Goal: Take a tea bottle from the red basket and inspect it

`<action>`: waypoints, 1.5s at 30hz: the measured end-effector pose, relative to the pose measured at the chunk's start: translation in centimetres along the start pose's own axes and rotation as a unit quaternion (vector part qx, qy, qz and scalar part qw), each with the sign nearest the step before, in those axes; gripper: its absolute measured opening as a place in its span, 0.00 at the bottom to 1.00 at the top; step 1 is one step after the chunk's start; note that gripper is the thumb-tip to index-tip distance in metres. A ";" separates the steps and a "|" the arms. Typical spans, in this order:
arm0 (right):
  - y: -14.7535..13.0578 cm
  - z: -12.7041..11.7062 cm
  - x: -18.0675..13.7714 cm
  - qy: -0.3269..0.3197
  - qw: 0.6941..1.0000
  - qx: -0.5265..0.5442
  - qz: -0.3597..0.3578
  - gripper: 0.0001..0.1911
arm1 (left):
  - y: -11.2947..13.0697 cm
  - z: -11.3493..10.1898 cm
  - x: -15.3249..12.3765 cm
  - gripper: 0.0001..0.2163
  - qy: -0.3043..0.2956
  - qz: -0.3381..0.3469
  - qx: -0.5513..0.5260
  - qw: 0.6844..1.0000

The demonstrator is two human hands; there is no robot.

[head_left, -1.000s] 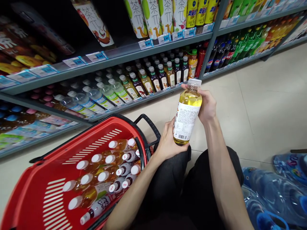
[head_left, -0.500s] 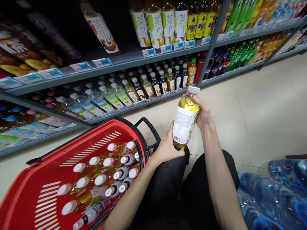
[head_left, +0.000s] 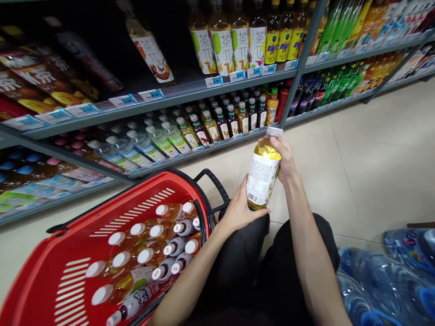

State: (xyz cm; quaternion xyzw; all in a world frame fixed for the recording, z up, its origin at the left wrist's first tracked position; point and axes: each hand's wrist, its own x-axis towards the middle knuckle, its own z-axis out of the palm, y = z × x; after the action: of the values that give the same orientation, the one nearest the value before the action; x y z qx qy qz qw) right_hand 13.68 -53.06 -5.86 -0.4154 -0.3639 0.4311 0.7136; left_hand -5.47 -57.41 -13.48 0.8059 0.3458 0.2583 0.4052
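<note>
Nearest, at 4 to 5 o'clock: large clear blue plastic water jugs [head_left: 384, 280] lying on the floor beside dark-trousered knees [head_left: 272, 262]. At 8 o'clock: a red plastic shopping basket with slotted walls [head_left: 68, 280] and a black handle [head_left: 214, 181], loaded with white-capped plastic bottles of amber drink [head_left: 149, 253] lying on their sides, caps toward 10 o'clock.

Just past the knees, near centre: left hand [head_left: 239, 210], grip clenched under and around the base of a clear plastic bottle of yellow tea with a white printed label and clear cap [head_left: 263, 174]. Bottle held near upright, tilted slightly toward 1 o'clock, above the left knee and just beside the basket's handle, clear of the floor. Right hand [head_left: 285, 158], grip grasping the same bottle at the shoulder and neck, fingertips [head_left: 268, 139] touching just under the cap.

Beyond, at 2 to 3 o'clock: pale beige tiled floor [head_left: 374, 149]. Farthest, from 9 through 1 o'clock: grey metal shelves with blue price tags [head_left: 190, 93]; lowest row of small dark and yellow capped bottles [head_left: 220, 122], upper row of tall tea bottles with white labels [head_left: 231, 45], green and dark soda bottles [head_left: 333, 79] toward 1 o'clock.
</note>
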 end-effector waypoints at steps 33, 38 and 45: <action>-0.1 0.1 0.1 0.016 1.000 -0.004 0.001 0.13 | 1.4 -0.4 0.1 0.44 0.016 0.006 -0.003 1.000; -0.1 0.1 0.1 0.008 1.000 0.007 0.001 0.12 | 1.3 -0.2 0.0 0.43 0.049 -0.007 0.035 0.998; -0.4 0.3 -0.2 0.006 1.000 -0.008 0.000 0.13 | 1.6 -0.3 -0.1 0.44 0.037 -0.029 0.031 0.998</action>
State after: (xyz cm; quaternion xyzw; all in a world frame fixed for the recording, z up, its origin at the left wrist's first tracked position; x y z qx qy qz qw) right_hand 13.45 -53.32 -5.41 -0.4234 -0.3630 0.4261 0.7123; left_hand -5.18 -57.98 -12.02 0.7974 0.3919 0.2651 0.3746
